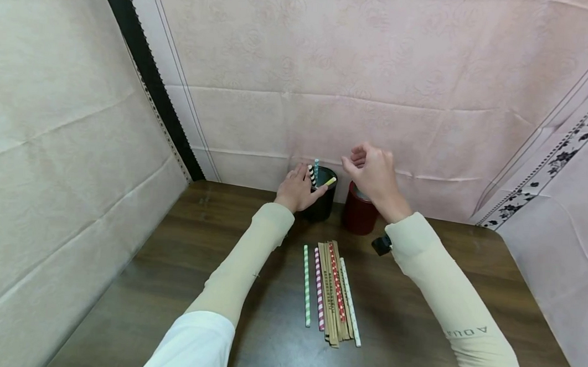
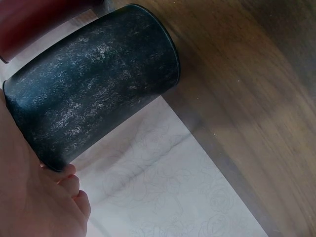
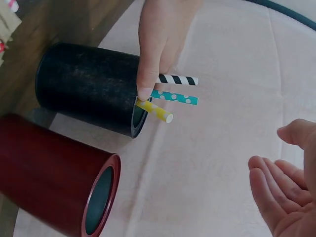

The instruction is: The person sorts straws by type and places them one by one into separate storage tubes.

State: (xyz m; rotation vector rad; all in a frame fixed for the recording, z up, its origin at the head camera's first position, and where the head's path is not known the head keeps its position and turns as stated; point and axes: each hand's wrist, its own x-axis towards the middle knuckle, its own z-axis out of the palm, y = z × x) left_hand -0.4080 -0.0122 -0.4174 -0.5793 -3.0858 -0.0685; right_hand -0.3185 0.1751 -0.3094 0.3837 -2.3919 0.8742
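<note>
My left hand (image 1: 297,190) holds the black can (image 1: 321,207) near its rim, the thumb on the near side and the fingers around the far side. Three paper straws stand in that can: a black-and-white striped straw (image 3: 178,80), a teal dotted straw (image 3: 177,98) and a yellow straw (image 3: 157,112). Above the red can (image 1: 359,216) my right hand (image 1: 374,174) hovers with relaxed fingers and holds nothing. In the right wrist view, the mouth of the red can (image 3: 117,180) faces this hand, and no straw pokes out of it.
On the wooden table (image 1: 178,294) lie several paper straws: green striped (image 1: 307,287), magenta striped (image 1: 319,290), brown (image 1: 325,290), red dotted (image 1: 337,285) and a pale one (image 1: 350,303). Pale cloth walls (image 1: 330,58) stand close behind the cans and along both sides.
</note>
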